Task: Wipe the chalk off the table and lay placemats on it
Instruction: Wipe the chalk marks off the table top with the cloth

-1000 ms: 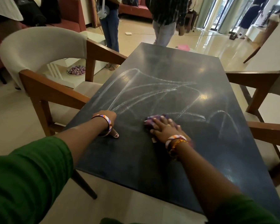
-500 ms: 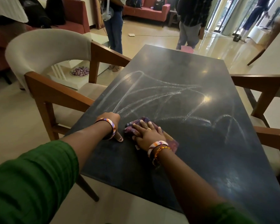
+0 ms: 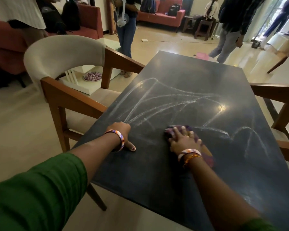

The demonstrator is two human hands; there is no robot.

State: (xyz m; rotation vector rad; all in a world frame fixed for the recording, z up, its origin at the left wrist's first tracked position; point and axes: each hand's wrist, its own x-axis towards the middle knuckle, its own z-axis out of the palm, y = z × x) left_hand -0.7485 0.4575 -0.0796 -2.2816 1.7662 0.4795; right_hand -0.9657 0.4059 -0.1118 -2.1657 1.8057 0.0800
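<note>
**A:** Where is your right hand?

**B:** Your right hand lies flat on the purple cloth, fingers straight and spread, pressing it against the dark table. The cloth shows ahead of your fingertips and again behind your wrist, so your palm covers its middle. It sits near the table's near-left part, at the lower edge of the chalk marks.

**A:** And your left hand?

**B:** It rests on the table just beside the left edge, well apart from the cloth. The thumb points back toward you, its nail visible and touching the surface. The other fingers fold under the hand; you hold nothing that can be seen, though the fingertips are hidden.

**A:** What state is the table in?

**B:** White chalk lines loop across the middle, from your left hand's knuckles out to the right edge. The strip nearest you looks smudged rather than lined. No placemat lies on it.

**A:** What surrounds it?

**B:** A cream-backed wooden armchair stands at the left side, and wooden chair arms show at the right. Several people stand on the pale floor beyond, and red sofas line the far wall.
</note>
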